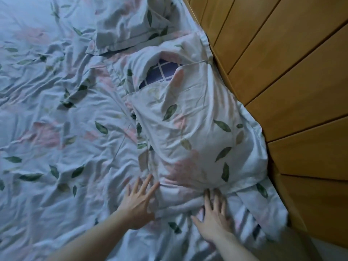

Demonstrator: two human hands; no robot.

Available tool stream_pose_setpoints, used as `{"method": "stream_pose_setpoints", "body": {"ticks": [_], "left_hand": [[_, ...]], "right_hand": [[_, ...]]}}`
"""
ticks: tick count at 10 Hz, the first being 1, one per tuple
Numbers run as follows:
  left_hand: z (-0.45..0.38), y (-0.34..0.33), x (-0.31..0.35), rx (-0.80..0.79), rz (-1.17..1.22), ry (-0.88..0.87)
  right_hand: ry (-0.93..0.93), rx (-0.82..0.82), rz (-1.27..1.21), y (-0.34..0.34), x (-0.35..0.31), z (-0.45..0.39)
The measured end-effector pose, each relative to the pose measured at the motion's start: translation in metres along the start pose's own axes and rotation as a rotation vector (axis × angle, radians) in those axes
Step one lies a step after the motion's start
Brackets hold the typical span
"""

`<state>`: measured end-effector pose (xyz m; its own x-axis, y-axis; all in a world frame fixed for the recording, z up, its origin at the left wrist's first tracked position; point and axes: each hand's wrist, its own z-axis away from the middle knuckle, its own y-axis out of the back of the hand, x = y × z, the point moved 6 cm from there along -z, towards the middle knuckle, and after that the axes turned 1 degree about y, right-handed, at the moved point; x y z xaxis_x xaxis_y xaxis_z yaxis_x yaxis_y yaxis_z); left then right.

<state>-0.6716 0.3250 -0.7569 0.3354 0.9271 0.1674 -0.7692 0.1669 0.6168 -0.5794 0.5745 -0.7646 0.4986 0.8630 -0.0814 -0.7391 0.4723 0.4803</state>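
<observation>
A pillow [190, 132] in a pale case printed with green leaves and pink flowers lies against the wooden headboard. Its case gapes at the far end, showing a purple checked inner pillow [160, 74]. My left hand [139, 202] reaches to the pillow's near left corner with fingers straight and spread. My right hand [212, 217] lies flat with spread fingers on the flap of the case at the pillow's near edge. Neither hand grips anything.
A rumpled sheet [56, 129] in the same leaf print covers the bed to the left. A second pillow [131, 25] lies at the top. The slatted wooden headboard [282, 72] runs along the right side.
</observation>
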Motion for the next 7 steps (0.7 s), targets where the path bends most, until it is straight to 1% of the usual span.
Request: {"method": "stream_pose_setpoints", "body": {"ticks": [1,2,3,4,5,6,7], "left_hand": [[0.029,-0.054,-0.020,-0.160,-0.055,0.012],[0.047,-0.082,-0.028,-0.346,-0.152,-0.043],[0.050,-0.063,-0.025,-0.395,-0.135,-0.104],[0.064,-0.021,-0.011,-0.284,-0.084,-0.166],[0.105,0.014,0.003,-0.175,0.020,-0.196],[0.163,0.036,0.001,-0.154,0.066,-0.185],[0.234,0.056,-0.010,-0.096,0.052,-0.205]], "right_hand": [[-0.013,-0.065,0.032,-0.032,0.000,0.008],[-0.018,-0.156,0.107,-0.042,0.007,0.010],[-0.045,-0.186,0.127,-0.035,-0.002,0.017],[-0.019,-0.166,0.031,-0.020,-0.031,0.045],[0.058,-0.097,-0.108,-0.011,-0.068,0.101],[0.130,-0.006,-0.214,-0.003,-0.100,0.167],[0.178,0.103,-0.282,0.012,-0.123,0.241]]}}
